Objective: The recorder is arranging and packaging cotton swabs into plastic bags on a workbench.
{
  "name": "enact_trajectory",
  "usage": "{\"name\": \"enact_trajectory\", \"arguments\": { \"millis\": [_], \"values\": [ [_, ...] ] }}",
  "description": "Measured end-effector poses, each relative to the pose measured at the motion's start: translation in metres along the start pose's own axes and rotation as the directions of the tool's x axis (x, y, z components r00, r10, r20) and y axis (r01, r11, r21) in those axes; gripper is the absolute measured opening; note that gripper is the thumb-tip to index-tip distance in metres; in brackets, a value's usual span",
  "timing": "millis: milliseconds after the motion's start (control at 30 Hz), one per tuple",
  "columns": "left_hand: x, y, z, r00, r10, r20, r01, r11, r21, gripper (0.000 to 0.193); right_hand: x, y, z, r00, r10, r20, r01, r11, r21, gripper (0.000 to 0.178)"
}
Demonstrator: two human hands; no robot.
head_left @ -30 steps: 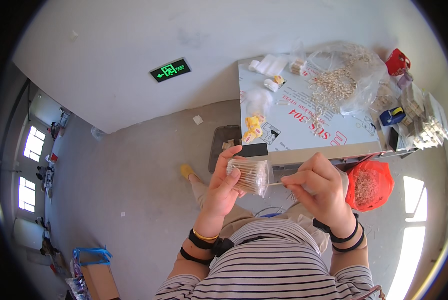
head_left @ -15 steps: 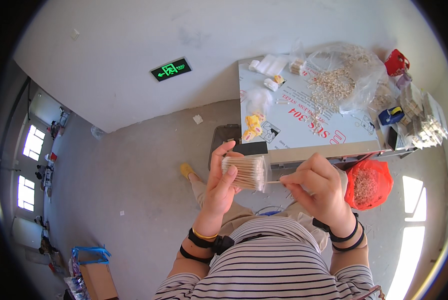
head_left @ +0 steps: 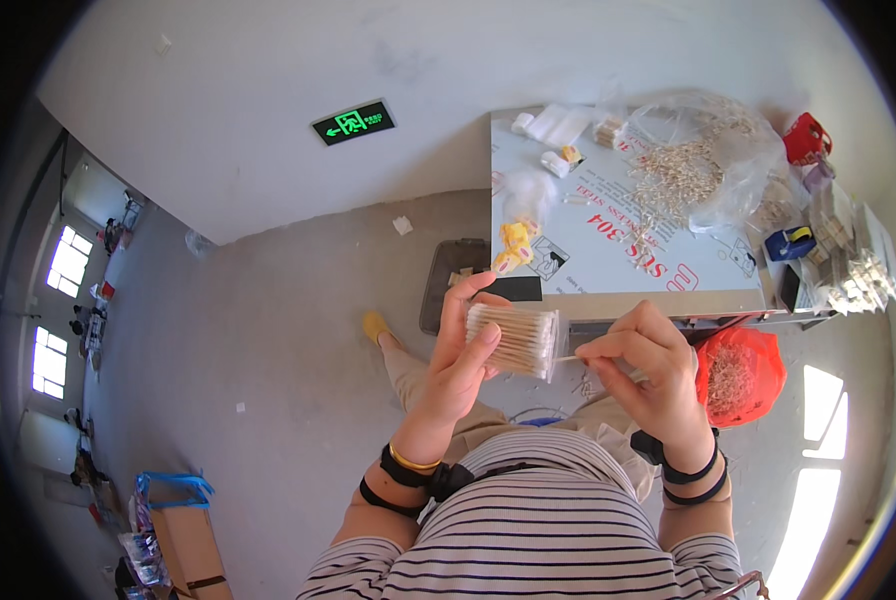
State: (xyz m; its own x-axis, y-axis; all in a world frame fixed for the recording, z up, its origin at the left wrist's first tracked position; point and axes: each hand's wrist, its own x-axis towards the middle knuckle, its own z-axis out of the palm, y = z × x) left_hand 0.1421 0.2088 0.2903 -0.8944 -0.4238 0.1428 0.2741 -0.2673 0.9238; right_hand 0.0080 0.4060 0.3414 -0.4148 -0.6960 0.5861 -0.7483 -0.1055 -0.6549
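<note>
A clear bag of cotton swabs (head_left: 518,343) lies across my left hand (head_left: 458,365), whose thumb presses on top while the fingers support it from behind. The swabs lie side by side with white tips at both ends. To the right of the bag, my right hand (head_left: 648,365) pinches a single cotton swab (head_left: 568,358) between thumb and fingers. That swab's far end reaches the loose plastic edge of the bag; whether it goes inside I cannot tell.
Beyond my hands stands a table (head_left: 608,275) with a metal-sheet top. On it are a heap of loose swabs (head_left: 678,175), yellow packets (head_left: 514,245), a blue tape dispenser (head_left: 790,243) and stacked swab packs (head_left: 858,280). A red bag (head_left: 758,380) hangs near the table's front right.
The whole view has shifted slightly. The held swab shows shorter between the bag and my right fingers, which are now closer to the bag. Both grips stay the same.
</note>
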Motion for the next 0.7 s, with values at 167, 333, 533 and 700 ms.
{"name": "enact_trajectory", "arguments": {
  "millis": [167,333,533,700],
  "values": [
    [0.002,0.001,0.003,1.0,0.021,0.0,-0.021,0.999,0.042,0.054,0.001,-0.003,0.009,1.0,0.004,0.027,-0.005,1.0,0.014,0.026],
    [0.003,-0.001,0.0,0.999,0.045,0.004,-0.045,0.999,-0.006,0.053,-0.002,0.005,0.006,0.96,0.218,0.173,-0.268,0.895,0.357,0.022],
    [0.004,-0.001,0.002,1.0,0.004,-0.007,-0.005,0.999,-0.048,0.053,-0.011,0.018,0.012,0.924,0.296,0.243,-0.382,0.76,0.525,0.018],
    [0.003,-0.002,0.003,0.999,0.034,0.03,-0.037,0.996,0.075,0.055,-0.008,0.021,0.018,0.942,0.242,0.234,-0.331,0.794,0.511,0.013]
  ]
}}
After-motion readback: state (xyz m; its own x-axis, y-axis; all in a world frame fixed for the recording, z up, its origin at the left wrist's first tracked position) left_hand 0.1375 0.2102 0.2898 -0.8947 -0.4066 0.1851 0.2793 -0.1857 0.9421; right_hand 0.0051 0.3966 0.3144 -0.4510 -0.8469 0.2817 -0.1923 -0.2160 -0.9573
